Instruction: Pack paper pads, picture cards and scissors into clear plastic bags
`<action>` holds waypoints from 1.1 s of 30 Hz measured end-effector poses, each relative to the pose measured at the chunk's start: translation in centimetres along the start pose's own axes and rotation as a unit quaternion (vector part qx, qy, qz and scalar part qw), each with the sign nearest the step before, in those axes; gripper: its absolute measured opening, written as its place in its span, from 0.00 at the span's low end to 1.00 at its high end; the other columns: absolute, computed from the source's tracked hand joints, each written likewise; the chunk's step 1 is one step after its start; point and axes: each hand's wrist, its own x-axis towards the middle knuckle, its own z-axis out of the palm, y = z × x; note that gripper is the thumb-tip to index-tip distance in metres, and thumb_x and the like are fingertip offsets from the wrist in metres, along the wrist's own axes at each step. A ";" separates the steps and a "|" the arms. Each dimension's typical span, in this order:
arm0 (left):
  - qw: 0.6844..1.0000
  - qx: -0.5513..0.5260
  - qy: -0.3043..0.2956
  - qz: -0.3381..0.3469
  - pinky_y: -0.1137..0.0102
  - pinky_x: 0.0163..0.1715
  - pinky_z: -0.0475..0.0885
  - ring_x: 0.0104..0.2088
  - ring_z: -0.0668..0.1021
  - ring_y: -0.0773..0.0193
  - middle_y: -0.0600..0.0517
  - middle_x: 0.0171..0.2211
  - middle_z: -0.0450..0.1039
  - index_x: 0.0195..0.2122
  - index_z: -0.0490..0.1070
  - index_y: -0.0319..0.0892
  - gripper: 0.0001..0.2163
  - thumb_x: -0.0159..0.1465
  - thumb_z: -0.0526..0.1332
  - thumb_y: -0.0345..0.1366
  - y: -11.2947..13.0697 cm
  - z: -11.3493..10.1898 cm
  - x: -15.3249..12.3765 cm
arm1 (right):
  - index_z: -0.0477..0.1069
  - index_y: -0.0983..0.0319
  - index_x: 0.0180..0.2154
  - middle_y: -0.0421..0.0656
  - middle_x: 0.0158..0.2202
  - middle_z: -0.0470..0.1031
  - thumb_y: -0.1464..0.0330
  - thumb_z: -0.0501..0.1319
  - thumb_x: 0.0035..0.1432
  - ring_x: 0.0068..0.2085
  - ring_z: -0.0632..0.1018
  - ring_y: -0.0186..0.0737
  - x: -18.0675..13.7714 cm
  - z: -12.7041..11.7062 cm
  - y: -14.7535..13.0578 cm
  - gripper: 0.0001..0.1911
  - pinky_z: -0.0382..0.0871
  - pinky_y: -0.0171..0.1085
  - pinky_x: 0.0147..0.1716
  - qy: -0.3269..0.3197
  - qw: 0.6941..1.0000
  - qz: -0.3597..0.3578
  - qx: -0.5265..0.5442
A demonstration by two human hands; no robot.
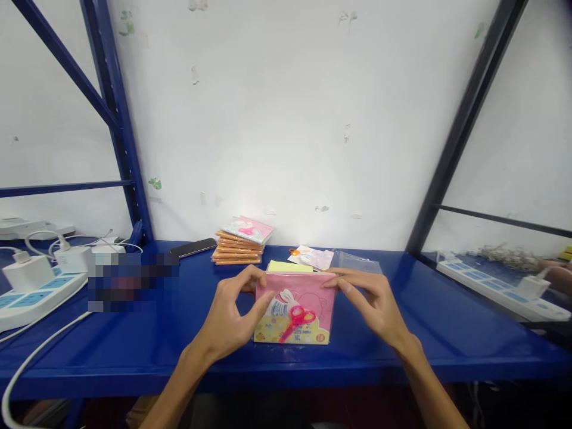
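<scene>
A pink packet [308,298] with small pink scissors [297,320] on its front stands near the front edge of the blue shelf [134,351]. My left hand [235,313] pinches the packet's upper left corner between thumb and fingers. My right hand [373,301] pinches its upper right corner. A yellow-green sheet [288,267] shows just behind the packet's top edge.
A stack of orange packets [239,241] with a pink one on top sits against the wall, a dark phone [193,247] beside it. A clear plastic bag [357,262] and a white card [311,257] lie behind the packet. Power strips with chargers lie at far left [31,292] and right [500,286].
</scene>
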 end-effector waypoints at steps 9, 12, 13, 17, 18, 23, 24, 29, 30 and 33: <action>0.999 0.023 0.006 -0.034 0.73 0.30 0.66 0.26 0.71 0.67 0.60 0.25 0.64 0.32 0.58 0.47 0.10 0.70 0.58 0.37 0.9 -0.1 0.2 | 0.62 0.56 0.34 0.37 0.30 0.77 0.58 0.71 0.59 0.27 0.76 0.36 0.1 1.0 -1.3 0.18 0.69 0.34 0.25 0.054 0.995 0.073 -0.030; 0.992 -0.063 -0.010 -0.112 0.69 0.38 0.75 0.35 0.82 0.59 0.56 0.32 0.78 0.53 0.64 0.50 0.14 0.68 0.62 0.41 1.0 -0.7 0.3 | 0.66 0.55 0.50 0.37 0.32 0.80 0.57 0.67 0.63 0.31 0.78 0.38 0.4 1.1 -1.2 0.19 0.69 0.35 0.28 0.011 0.992 0.124 0.012; 0.989 -0.076 -0.018 -0.129 0.68 0.40 0.76 0.37 0.83 0.57 0.55 0.33 0.80 0.58 0.64 0.51 0.18 0.68 0.62 0.42 1.1 -0.9 0.3 | 0.68 0.54 0.52 0.37 0.34 0.81 0.56 0.66 0.64 0.33 0.78 0.39 0.5 1.1 -1.2 0.18 0.70 0.35 0.29 -0.014 0.991 0.131 0.015; 0.986 -0.079 -0.040 -0.140 0.66 0.41 0.76 0.38 0.83 0.55 0.52 0.40 0.82 0.56 0.73 0.50 0.18 0.65 0.65 0.44 1.8 -1.1 0.6 | 0.80 0.55 0.42 0.40 0.39 0.83 0.56 0.63 0.67 0.36 0.80 0.40 0.6 1.1 -1.2 0.12 0.70 0.35 0.32 -0.058 0.992 0.113 0.006; 0.986 -0.081 -0.047 -0.137 0.67 0.40 0.76 0.39 0.82 0.55 0.51 0.41 0.82 0.52 0.76 0.49 0.16 0.64 0.66 0.44 2.1 -1.0 0.7 | 0.81 0.55 0.41 0.39 0.38 0.84 0.56 0.63 0.66 0.36 0.79 0.40 0.5 1.2 -1.3 0.12 0.70 0.35 0.32 -0.056 0.993 0.102 0.000; 0.981 -0.111 -0.054 -0.152 0.71 0.32 0.73 0.34 0.80 0.59 0.53 0.32 0.82 0.35 0.82 0.44 0.08 0.64 0.67 0.42 2.9 -0.3 0.8 | 0.81 0.57 0.41 0.40 0.38 0.84 0.59 0.64 0.67 0.33 0.79 0.38 0.3 1.1 -1.9 0.11 0.69 0.35 0.31 -0.055 0.996 0.058 -0.027; 0.981 -0.110 -0.052 -0.149 0.72 0.31 0.72 0.32 0.80 0.60 0.53 0.31 0.81 0.34 0.83 0.44 0.08 0.63 0.67 0.42 2.9 -0.3 0.8 | 0.81 0.58 0.40 0.40 0.37 0.84 0.59 0.63 0.67 0.33 0.79 0.38 0.3 1.1 -2.0 0.11 0.69 0.35 0.31 -0.058 0.997 0.050 -0.028; 0.984 -0.094 -0.064 -0.136 0.70 0.35 0.74 0.35 0.81 0.58 0.53 0.33 0.82 0.36 0.83 0.45 0.10 0.64 0.67 0.45 2.1 -0.3 0.5 | 0.81 0.59 0.39 0.40 0.36 0.84 0.60 0.63 0.67 0.31 0.78 0.38 0.4 1.6 -2.2 0.11 0.69 0.35 0.31 -0.045 0.998 0.035 -0.031; 0.984 -0.091 -0.062 -0.140 0.69 0.38 0.75 0.38 0.82 0.56 0.52 0.36 0.83 0.39 0.82 0.46 0.11 0.64 0.66 0.46 1.9 -0.2 0.5 | 0.81 0.59 0.39 0.41 0.36 0.84 0.60 0.63 0.67 0.31 0.78 0.38 0.5 1.6 -2.0 0.11 0.69 0.35 0.31 -0.040 0.998 0.040 -0.030; 0.981 -0.098 -0.042 -0.159 0.63 0.45 0.77 0.45 0.83 0.52 0.48 0.47 0.81 0.56 0.74 0.47 0.22 0.64 0.64 0.51 1.3 0.0 0.5 | 0.82 0.58 0.39 0.42 0.37 0.84 0.57 0.63 0.65 0.33 0.80 0.41 0.8 0.8 -0.7 0.13 0.71 0.36 0.32 0.016 0.995 0.089 -0.038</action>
